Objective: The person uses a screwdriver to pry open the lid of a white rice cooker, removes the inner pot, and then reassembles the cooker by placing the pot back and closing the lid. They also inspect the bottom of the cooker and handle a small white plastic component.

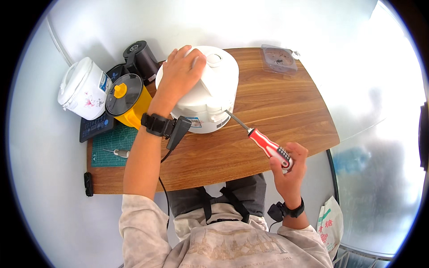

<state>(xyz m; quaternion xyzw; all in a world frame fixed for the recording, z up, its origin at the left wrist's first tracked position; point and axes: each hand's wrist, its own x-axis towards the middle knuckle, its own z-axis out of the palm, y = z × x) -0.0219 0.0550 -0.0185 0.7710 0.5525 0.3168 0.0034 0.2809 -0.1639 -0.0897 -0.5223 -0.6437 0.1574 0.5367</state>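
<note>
A white rice cooker stands near the far edge of the wooden table. My left hand lies on its lid with the fingers spread, pressing on the top. In my right hand is a screwdriver with a red, white and black handle, gripped at the handle's end. Its metal shaft slants up and to the left, and the tip meets the cooker's lower side by a small protruding part. Whether the tip sits in a screw or slot is too small to tell.
Left of the cooker stand a yellow pot with a dark lid, a smaller white cooker and a dark cylindrical appliance. A second screwdriver lies on a green cutting mat. A clear plastic box with small parts sits at the far right.
</note>
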